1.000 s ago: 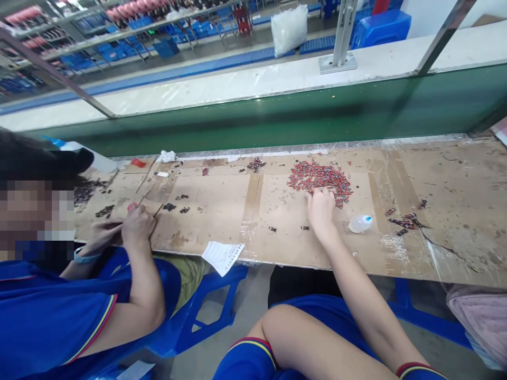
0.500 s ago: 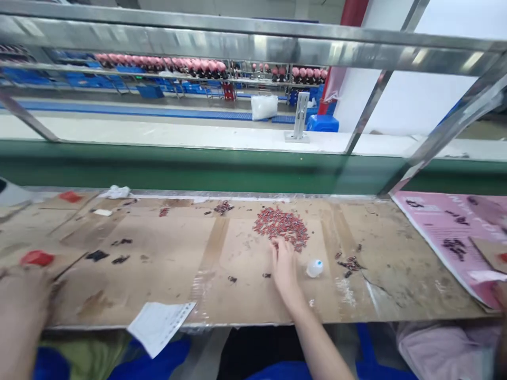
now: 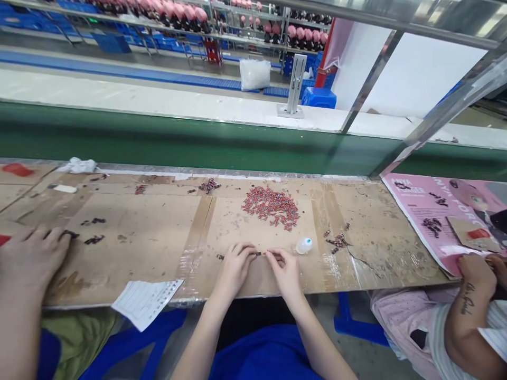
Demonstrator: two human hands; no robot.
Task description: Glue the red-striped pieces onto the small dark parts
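Observation:
Near the table's front edge, my left hand (image 3: 236,264) pinches a small dark piece (image 3: 258,254) between thumb and fingers. Just to its right, my right hand (image 3: 284,268) holds a small red piece (image 3: 264,253) at its fingertips, close to the dark one. Beyond both hands lies a spread pile of small red and grey pieces (image 3: 271,206). A small white bottle with a blue tip (image 3: 304,245) lies right of my right hand. Another dark piece (image 3: 220,257) rests on the cardboard beside my left hand.
Cardboard (image 3: 158,232) covers the table, with small dark clusters (image 3: 338,241) on it. A paper sheet (image 3: 146,301) overhangs the front edge. One person's hand (image 3: 35,258) rests at the left; another person's hands (image 3: 479,272) are at the right by a pink poster (image 3: 420,211).
My right hand has drawn back from the pile towards the front edge. My left hand has come into view, holding a dark piece. The camera view has tilted down.

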